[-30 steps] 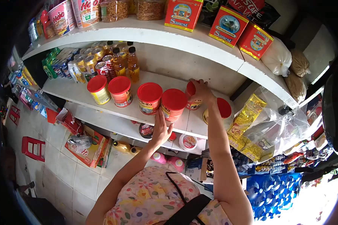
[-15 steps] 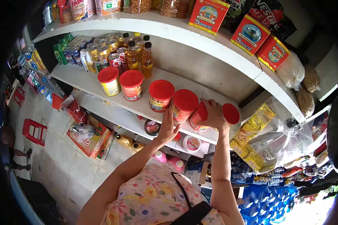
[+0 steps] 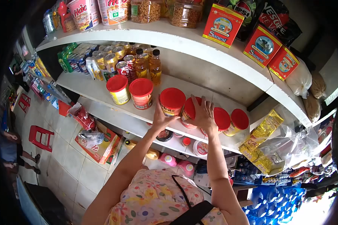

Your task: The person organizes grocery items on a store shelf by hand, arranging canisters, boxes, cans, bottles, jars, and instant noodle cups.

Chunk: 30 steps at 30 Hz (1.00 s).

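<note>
Six red-lidded tubs stand in a row on the middle shelf (image 3: 97, 96). My left hand (image 3: 162, 119) cups the left side of the third tub (image 3: 172, 100), fingers wrapped along its wall. Fingers spread, my right hand (image 3: 204, 117) rests on the fourth tub (image 3: 190, 108), partly covering its lid. Right of that hand, the fifth tub (image 3: 222, 119) and the sixth tub (image 3: 238, 122) stand close together. Two more tubs, a yellow-labelled one (image 3: 118, 90) and a red-labelled one (image 3: 141, 93), are at the left, apart from my hands.
Cans (image 3: 110, 62) and bottles (image 3: 155, 67) stand behind the tubs at the left. The upper shelf (image 3: 154, 34) overhangs, bearing red boxes (image 3: 223, 25) and jars. A plastic bag (image 3: 289, 144) hangs at the right. A person (image 3: 12, 148) is at the far left.
My right hand has moved left from the fifth tub to the fourth. My left hand has gone from the fourth tub to the third. The right-hand tubs now stand closer together.
</note>
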Each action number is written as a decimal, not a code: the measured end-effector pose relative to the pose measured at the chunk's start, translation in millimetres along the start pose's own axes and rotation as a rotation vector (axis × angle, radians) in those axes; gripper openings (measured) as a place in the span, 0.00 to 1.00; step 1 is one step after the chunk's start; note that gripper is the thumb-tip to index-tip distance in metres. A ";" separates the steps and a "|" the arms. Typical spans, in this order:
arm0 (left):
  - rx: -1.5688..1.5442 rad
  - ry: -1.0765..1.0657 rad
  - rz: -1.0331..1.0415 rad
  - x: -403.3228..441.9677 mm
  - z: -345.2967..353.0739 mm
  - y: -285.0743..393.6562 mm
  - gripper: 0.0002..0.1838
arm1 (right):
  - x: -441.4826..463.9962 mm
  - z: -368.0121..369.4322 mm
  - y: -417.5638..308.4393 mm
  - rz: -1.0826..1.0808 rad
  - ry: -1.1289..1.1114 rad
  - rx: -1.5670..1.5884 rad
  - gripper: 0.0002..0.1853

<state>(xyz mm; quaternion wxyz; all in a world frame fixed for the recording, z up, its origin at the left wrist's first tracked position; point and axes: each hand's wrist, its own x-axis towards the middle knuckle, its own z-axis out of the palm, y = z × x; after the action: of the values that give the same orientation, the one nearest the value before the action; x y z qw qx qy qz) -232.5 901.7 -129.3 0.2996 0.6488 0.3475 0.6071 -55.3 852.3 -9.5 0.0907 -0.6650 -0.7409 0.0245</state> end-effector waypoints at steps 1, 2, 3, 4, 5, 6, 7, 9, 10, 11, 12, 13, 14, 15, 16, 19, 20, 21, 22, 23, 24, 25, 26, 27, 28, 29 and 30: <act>-0.003 -0.009 0.005 2.8 -3.0 1.0 0.62 | 1.1 1.5 0.8 0.009 0.006 0.001 0.58; 0.019 -0.013 -0.008 2.7 -4.4 2.3 0.60 | 1.0 6.0 3.4 -0.026 0.050 0.017 0.57; 0.035 -0.020 -0.019 2.6 -3.3 1.5 0.58 | 0.8 6.9 4.9 -0.056 0.097 0.029 0.56; 0.045 0.011 -0.038 1.2 -1.4 1.4 0.55 | 0.0 7.9 6.0 -0.030 0.099 0.022 0.56; 0.024 -0.012 -0.035 0.0 -1.3 0.7 0.55 | -0.3 8.9 6.2 -0.039 0.133 0.026 0.55; 0.015 0.005 -0.054 -2.2 -3.9 -2.7 0.56 | -1.6 9.2 6.0 -0.047 0.167 0.030 0.54; 0.009 0.022 -0.070 -3.2 -6.9 -5.4 0.56 | -2.3 10.2 6.4 -0.016 0.174 0.021 0.54; 0.103 0.024 -0.076 -3.7 -15.5 -6.6 0.57 | -2.8 12.9 5.0 -0.055 0.241 -0.007 0.53; 0.051 0.004 -0.087 -1.8 -22.4 -6.1 0.57 | -2.5 12.7 4.2 -0.044 0.240 -0.007 0.53; 0.002 -0.011 -0.100 -0.1 -28.8 -5.6 0.57 | -2.5 11.6 3.3 -0.027 0.243 -0.010 0.53; -0.011 -0.035 -0.145 2.3 -34.5 -0.5 0.56 | -2.4 10.0 2.6 -0.023 0.229 -0.009 0.53; -0.015 -0.040 -0.145 3.3 -36.9 -3.6 0.56 | -1.9 8.8 1.3 -0.024 0.214 -0.007 0.53; -0.069 -0.071 -0.145 3.3 -38.5 -7.5 0.56 | -1.7 8.0 -0.5 -0.021 0.213 -0.008 0.53; -0.122 -0.099 -0.145 4.0 -40.5 -7.6 0.55 | -1.9 7.2 -2.3 -0.017 0.225 -0.007 0.53; -0.157 -0.084 -0.119 3.8 -40.1 -6.8 0.55 | -1.5 6.7 -4.6 -0.015 0.237 -0.007 0.53; -0.072 -0.101 -0.071 3.9 -44.2 -12.5 0.56 | 1.5 12.5 -8.8 0.024 0.251 -0.058 0.53; -0.025 -0.117 -0.047 3.3 -45.9 -15.6 0.57 | 3.3 16.8 -9.3 0.042 0.254 -0.050 0.53; -0.030 -0.115 -0.050 2.8 -47.6 -17.1 0.57 | 5.2 19.8 -12.5 0.042 0.250 -0.055 0.53; -0.013 -0.133 -0.031 3.0 -48.9 -18.5 0.57 | 7.3 22.5 -15.6 0.081 0.245 -0.080 0.54; 0.005 -0.152 -0.008 3.8 -50.5 -19.7 0.56 | 8.9 24.8 -18.6 0.122 0.242 -0.104 0.55; 0.024 -0.159 0.030 5.7 -52.9 -17.3 0.55 | 9.8 24.8 -22.4 0.125 0.246 -0.105 0.55; 0.023 -0.162 0.033 6.7 -56.9 -14.9 0.55 | 9.8 24.5 -25.3 0.174 0.215 -0.131 0.55; 0.020 -0.217 0.030 6.2 -63.1 -12.7 0.55 | 9.3 24.7 -28.7 0.221 0.182 -0.154 0.56; 0.019 -0.272 0.028 7.1 -71.0 -10.7 0.54 | 7.2 23.4 -31.2 0.220 0.186 -0.150 0.56; 0.031 -0.329 -0.016 5.2 -81.2 -13.9 0.48 | 4.8 18.1 -34.1 0.267 0.122 -0.151 0.57; 0.036 -0.323 -0.011 -0.4 -97.6 -16.7 0.48 | 3.8 13.5 -39.3 0.310 0.056 -0.152 0.58; -0.005 -0.340 -0.065 -8.2 -118.8 -18.9 0.43 | 3.0 2.7 -51.5 0.345 0.014 -0.173 0.56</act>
<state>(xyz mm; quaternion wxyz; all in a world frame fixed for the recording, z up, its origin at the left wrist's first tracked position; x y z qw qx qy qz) -352.7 902.1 -139.4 0.3753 0.7298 0.3109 0.4795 -106.6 849.6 -3.7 0.0328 -0.7877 -0.6145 -0.0290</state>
